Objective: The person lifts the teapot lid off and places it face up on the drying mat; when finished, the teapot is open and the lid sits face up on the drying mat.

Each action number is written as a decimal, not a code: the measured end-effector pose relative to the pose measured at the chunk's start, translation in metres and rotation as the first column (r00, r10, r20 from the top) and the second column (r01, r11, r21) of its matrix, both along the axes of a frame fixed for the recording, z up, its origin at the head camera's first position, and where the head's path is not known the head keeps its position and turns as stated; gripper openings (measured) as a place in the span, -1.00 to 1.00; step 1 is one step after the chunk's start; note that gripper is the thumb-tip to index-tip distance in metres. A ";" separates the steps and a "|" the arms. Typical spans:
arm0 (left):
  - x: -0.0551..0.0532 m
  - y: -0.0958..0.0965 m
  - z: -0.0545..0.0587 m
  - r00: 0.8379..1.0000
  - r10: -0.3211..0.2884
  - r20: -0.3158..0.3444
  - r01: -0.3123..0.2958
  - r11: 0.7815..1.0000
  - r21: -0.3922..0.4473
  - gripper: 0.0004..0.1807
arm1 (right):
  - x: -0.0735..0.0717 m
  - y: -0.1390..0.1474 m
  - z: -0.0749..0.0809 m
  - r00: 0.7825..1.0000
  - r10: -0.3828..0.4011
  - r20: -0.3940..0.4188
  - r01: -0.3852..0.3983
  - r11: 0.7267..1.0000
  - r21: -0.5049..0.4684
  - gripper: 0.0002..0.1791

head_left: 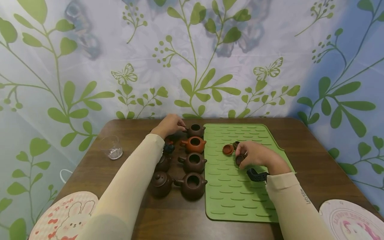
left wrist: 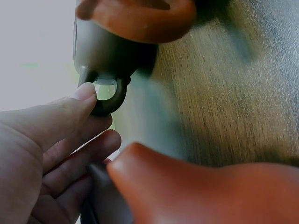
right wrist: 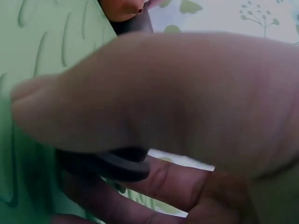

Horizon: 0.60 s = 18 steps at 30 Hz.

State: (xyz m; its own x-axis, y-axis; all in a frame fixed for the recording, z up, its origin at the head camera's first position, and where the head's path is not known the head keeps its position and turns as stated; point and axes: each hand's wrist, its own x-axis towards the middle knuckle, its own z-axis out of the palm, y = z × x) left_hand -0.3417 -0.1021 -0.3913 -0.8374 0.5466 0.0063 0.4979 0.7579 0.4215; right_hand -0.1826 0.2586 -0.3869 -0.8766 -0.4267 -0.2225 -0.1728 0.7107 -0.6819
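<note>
Pinching far pot (head_left: pixel 195 130) by handle (left wrist: pixel 123 94) with our left hand (head_left: pixel 169 125); pot beside mat (head_left: pixel 231 186). Our right hand (head_left: pixel 258 154) clamped on dark lid (head_left: pixel 239 160) over mat, beside orange lid (head_left: pixel 228 149); can't tell if dark lid touches mat. We'd best keep far pot steady, dark lid lightly gripped, avoid knocking orange pot (head_left: pixel 195 143).

Behind the grip of the left hand (head_left: pixel 169 126), past the bare wrist, a cream left sleeve (head_left: pixel 129 186) begins, plain and fairly snug, broadening toward the elbow. Back from the grip of the right hand (head_left: pixel 255 155), a matching right sleeve (head_left: pixel 292 200) covers the forearm, its cuff slightly uneven. Between that grip and the cuff sits a black strap (head_left: pixel 256 175) pierced with small holes. Farther back, dark lettering (head_left: pixel 305 196) (too small to read) runs along the right sleeve's outer side.
</note>
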 end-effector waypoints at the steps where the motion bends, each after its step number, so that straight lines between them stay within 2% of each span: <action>1: 0.000 0.000 0.000 1.000 0.000 -0.001 0.000 1.000 -0.003 -0.80 | 0.001 0.000 -0.001 1.000 0.002 0.005 -0.002 1.000 0.002 -0.56; 8: 0.000 0.000 0.001 1.000 0.011 0.007 -0.011 1.000 -0.022 -0.79 | 0.004 -0.004 -0.003 1.000 0.017 0.025 -0.018 0.999 0.033 -0.54; 18: 0.000 0.000 0.002 1.000 0.006 0.001 -0.006 1.000 -0.023 -0.78 | 0.000 -0.003 -0.006 0.998 -0.029 0.057 0.027 0.999 0.033 -0.53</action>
